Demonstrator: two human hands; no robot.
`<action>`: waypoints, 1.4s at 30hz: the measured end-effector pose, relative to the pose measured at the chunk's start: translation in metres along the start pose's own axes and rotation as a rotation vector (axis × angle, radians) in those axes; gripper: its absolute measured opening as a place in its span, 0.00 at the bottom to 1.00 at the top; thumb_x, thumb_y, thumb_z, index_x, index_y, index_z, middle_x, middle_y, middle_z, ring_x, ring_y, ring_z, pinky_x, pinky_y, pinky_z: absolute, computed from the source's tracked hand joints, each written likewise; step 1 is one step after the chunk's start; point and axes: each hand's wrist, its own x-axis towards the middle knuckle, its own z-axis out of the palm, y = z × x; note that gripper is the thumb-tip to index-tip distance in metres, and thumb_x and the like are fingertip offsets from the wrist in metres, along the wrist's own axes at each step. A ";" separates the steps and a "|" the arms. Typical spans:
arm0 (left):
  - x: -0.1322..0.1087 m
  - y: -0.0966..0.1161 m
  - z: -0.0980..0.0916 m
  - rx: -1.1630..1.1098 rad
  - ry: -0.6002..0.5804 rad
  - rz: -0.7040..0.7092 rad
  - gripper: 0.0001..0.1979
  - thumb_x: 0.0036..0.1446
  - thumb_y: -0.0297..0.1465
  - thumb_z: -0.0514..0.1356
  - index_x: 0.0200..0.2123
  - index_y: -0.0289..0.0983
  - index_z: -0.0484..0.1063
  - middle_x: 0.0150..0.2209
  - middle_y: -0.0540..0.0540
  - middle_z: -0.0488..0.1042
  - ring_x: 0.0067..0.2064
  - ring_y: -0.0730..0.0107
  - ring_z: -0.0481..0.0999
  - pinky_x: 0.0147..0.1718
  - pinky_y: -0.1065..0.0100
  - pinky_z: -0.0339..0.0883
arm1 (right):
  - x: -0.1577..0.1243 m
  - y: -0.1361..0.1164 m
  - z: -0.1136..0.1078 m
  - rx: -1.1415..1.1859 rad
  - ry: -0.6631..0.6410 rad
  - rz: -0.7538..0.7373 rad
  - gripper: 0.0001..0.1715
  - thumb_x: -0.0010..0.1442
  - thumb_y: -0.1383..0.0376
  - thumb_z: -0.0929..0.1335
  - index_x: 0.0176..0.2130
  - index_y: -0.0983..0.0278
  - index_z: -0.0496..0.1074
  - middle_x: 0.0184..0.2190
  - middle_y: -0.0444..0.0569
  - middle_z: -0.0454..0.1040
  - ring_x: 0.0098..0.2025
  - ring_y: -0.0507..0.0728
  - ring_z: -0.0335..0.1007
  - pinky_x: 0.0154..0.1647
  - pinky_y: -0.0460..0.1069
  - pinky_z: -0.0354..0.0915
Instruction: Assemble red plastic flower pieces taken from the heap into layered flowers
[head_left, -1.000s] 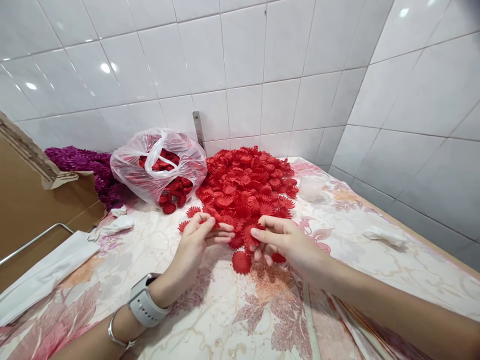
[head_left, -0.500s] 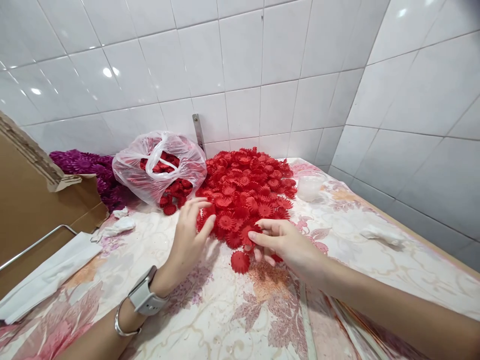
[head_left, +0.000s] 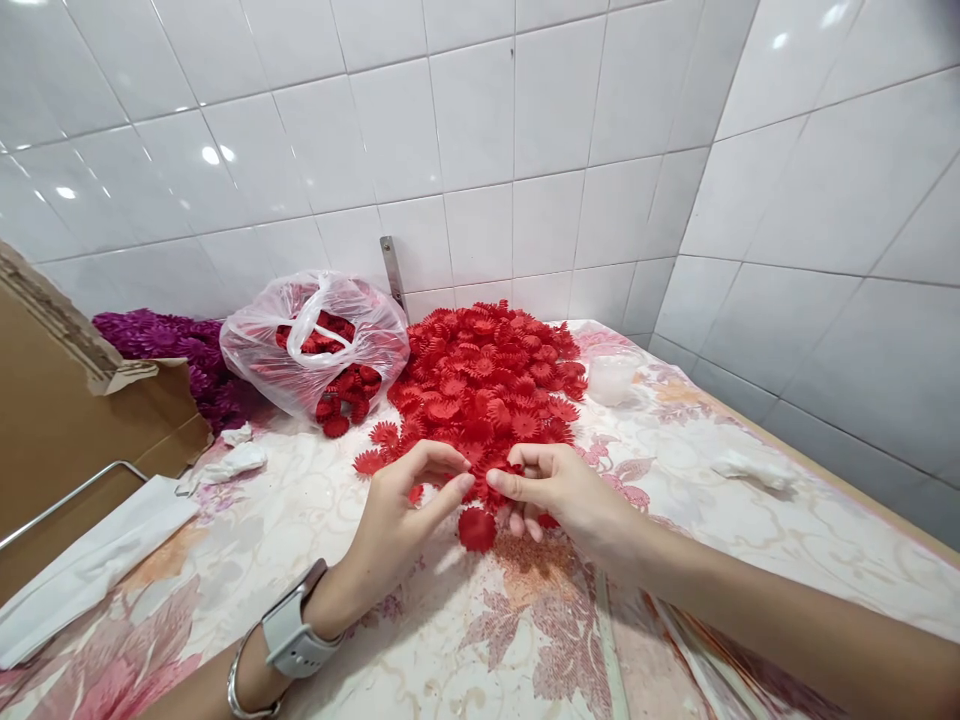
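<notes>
A big heap of red flower-shaped pieces (head_left: pixel 487 375) lies on the flowered tablecloth (head_left: pixel 465 640) against the tiled wall. My left hand (head_left: pixel 401 515), with a watch and bangle at the wrist, curls its fingers at the heap's near edge, a red piece partly showing under them. My right hand (head_left: pixel 559 490) pinches a red flower piece (head_left: pixel 504 470) between thumb and fingers, close to the left fingertips. One more red piece (head_left: pixel 477 528) lies on the cloth just below both hands.
A clear plastic bag (head_left: pixel 319 340) of red pieces sits left of the heap, purple flower pieces (head_left: pixel 172 350) behind it. A cardboard box (head_left: pixel 67 400) and white folded sheet (head_left: pixel 82 565) are at left. A small translucent cup (head_left: pixel 613 375) and crumpled white paper (head_left: pixel 750 468) lie at right.
My left hand reached up into the heap with fingers spread, then drew back and curled toward my right hand. The right hand stayed nearly still.
</notes>
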 end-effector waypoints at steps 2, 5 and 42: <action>-0.002 0.001 0.002 -0.029 -0.026 -0.003 0.05 0.52 0.32 0.59 0.32 0.37 0.70 0.33 0.48 0.73 0.35 0.70 0.73 0.36 0.70 0.67 | 0.001 0.001 0.000 -0.013 0.010 -0.008 0.19 0.45 0.55 0.72 0.23 0.66 0.64 0.13 0.42 0.69 0.14 0.46 0.62 0.14 0.41 0.54; -0.002 0.003 0.003 -0.070 -0.070 -0.025 0.04 0.52 0.32 0.59 0.31 0.37 0.71 0.34 0.48 0.73 0.36 0.70 0.73 0.36 0.70 0.67 | 0.001 0.001 0.001 -0.008 0.008 0.004 0.21 0.43 0.54 0.73 0.21 0.66 0.62 0.11 0.40 0.66 0.13 0.45 0.60 0.12 0.40 0.52; 0.025 -0.026 -0.025 0.000 0.536 -0.070 0.08 0.49 0.35 0.59 0.30 0.37 0.72 0.32 0.49 0.73 0.36 0.69 0.70 0.37 0.70 0.62 | 0.000 0.002 -0.001 0.020 0.000 0.003 0.13 0.51 0.61 0.68 0.22 0.68 0.66 0.20 0.47 0.71 0.18 0.47 0.62 0.17 0.42 0.56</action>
